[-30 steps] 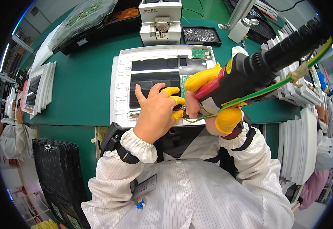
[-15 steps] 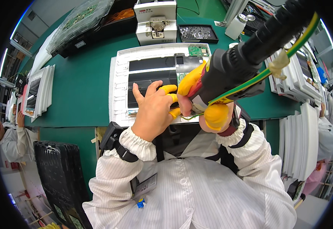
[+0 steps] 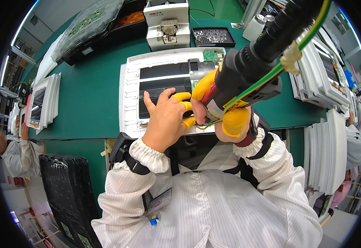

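My right hand [image 3: 205,99], with yellow finger covers, is wrapped round a black and red electric screwdriver [image 3: 246,74]. A green-yellow wire runs along the tool, and its bit end points down at the near edge of a white plastic housing [image 3: 130,111]. My left hand [image 3: 164,124] rests on the housing with fingers spread. Yellow covers sit on its thumb and two fingers, whose tips lie close to the tool's lower end. Inside the housing are dark panels [image 3: 159,72] and a green circuit board [image 3: 213,56]. The bit's tip is hidden behind my hands.
Beyond the housing stand a white screw feeder [image 3: 168,27] and a black tray of small parts [image 3: 213,37]. White panels are stacked at left [image 3: 48,101] and right [image 3: 325,153]. A black crate [image 3: 66,186] stands at lower left. Other people sit at both sides.
The screwdriver's upper body and cable have swung a little to the left, my right hand shifting slightly with it. My left hand keeps its place on the housing.
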Motion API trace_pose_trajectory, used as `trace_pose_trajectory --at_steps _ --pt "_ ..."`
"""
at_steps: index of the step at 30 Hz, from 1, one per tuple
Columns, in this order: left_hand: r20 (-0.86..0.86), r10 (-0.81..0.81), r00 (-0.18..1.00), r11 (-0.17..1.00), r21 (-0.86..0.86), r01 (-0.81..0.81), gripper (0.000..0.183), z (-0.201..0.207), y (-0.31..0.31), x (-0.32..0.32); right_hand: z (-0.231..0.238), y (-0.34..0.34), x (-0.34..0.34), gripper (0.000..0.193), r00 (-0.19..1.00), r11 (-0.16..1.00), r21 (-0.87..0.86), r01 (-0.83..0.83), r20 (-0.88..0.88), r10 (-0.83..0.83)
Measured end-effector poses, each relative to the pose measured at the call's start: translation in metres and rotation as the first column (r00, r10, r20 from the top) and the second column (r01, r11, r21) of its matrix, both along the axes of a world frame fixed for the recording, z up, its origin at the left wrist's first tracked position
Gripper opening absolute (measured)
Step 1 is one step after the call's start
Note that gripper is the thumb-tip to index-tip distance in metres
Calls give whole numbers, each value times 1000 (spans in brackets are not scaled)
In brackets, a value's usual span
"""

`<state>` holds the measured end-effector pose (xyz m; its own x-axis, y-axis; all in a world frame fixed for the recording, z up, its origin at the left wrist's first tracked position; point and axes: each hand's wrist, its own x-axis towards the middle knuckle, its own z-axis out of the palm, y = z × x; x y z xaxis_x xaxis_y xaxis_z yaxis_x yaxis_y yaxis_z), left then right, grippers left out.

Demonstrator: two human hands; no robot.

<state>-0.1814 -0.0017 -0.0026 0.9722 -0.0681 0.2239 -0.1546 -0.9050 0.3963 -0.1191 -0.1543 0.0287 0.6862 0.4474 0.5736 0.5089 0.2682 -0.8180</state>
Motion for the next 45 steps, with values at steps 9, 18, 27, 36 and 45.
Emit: trace_pose_trajectory --at_steps 9,18,27,36,45 --pt "-40 -24 999 999 34 25 29 -3 3 0 7 5 0 93 934 970 85 -227 -262 242" --pt "-63 -33 997 997 60 37 29 -1 6 0 3 9 -3 100 912 965 165 -206 -326 251" --pt "-48 -22 999 1000 -13 21 27 -1 5 0 -1 3 6 57 975 978 39 -203 -80 206" --pt "34 -66 997 998 -17 67 27 -6 9 1 -7 3 17 34 917 997 -7 -71 392 68" --pt "-17 -7 1000 999 45 8 23 0 2 0 -3 11 11 65 948 952 167 -257 -149 282"
